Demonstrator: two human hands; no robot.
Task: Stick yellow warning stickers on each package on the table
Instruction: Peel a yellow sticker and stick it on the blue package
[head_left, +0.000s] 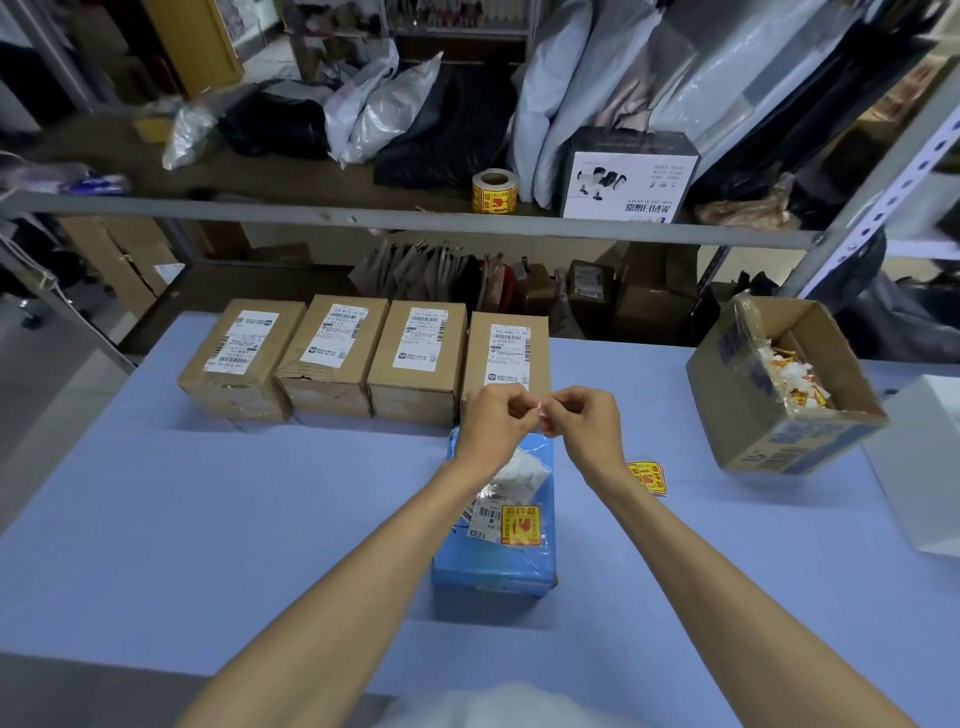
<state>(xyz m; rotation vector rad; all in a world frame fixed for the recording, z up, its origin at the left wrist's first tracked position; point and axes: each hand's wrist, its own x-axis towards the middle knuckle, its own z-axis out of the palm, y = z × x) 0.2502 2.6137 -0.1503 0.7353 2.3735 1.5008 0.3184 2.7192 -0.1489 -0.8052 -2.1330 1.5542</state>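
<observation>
My left hand (493, 418) and my right hand (584, 423) meet above the blue package (493, 564), both pinching a small white piece, a sticker or its backing (542, 410). The blue package lies on the blue table (208, 519) and carries a white label and a yellow warning sticker (521, 526). Behind the hands stands a row of several brown cardboard packages (332, 353) with white shipping labels and no yellow stickers visible. A loose strip of yellow stickers (648, 477) lies right of my right wrist.
An open cardboard box (779, 395) holding peeled sticker scraps sits at the right. A white box (924, 467) is at the right edge. A roll of yellow stickers (495, 191) stands on the metal shelf (363, 215) behind, among bags and a printed box (628, 176).
</observation>
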